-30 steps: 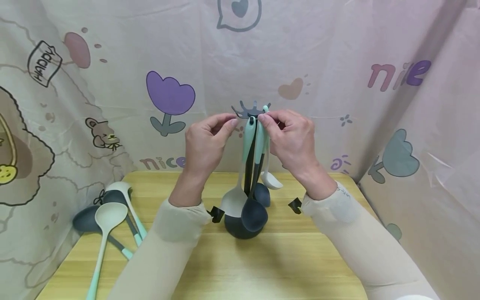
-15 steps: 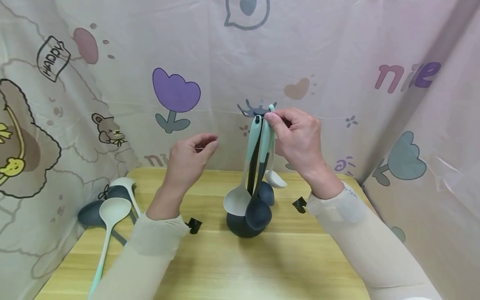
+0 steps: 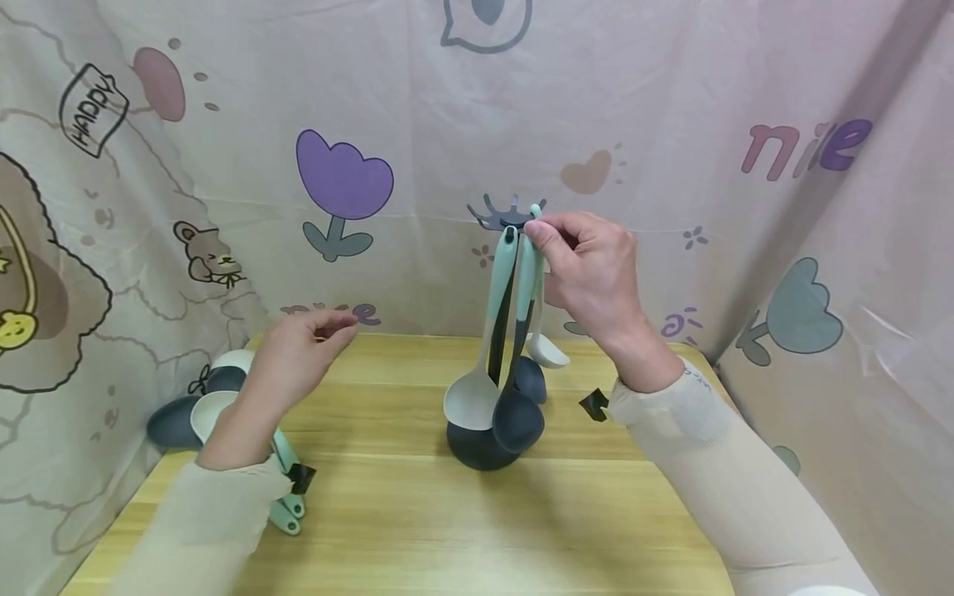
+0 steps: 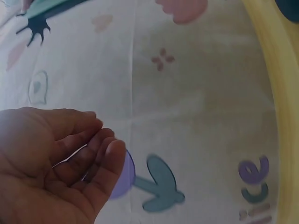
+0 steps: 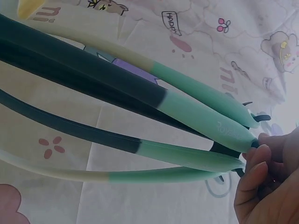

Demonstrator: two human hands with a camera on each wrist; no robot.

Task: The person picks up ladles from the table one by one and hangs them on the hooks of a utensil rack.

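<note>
At left, a group of overlapping cream and dark blue-grey spoon-like utensils with mint-green handles (image 3: 175, 420) is lying on the pale, wood-grained surface (image 3: 402, 513); the forearm is partly hiding them. Near them, the left hand (image 3: 301, 352) is hovering with fingers loosely curved, holding nothing. At centre, a cream, round-bowled spoon with a mint-green handle (image 3: 471, 401) is hanging bowl-down, a prong of the dark, many-armed crown (image 3: 495, 220) passing through its handle hole and so bearing it. Below, a dark, rounded base (image 3: 483, 455) is resting on the surface, probably steadying the load. Just right, a dark blue-grey, deep-bowled ladle with a mint-green handle (image 3: 517, 420) is dangling, and behind it a white ladle (image 3: 547, 353) is hanging. At right, the right hand (image 3: 596, 265) is pinching the dark ladle's handle end beside the crown, apparently steadying it; its fingertips are hiding whether the hole is fully seated.
</note>
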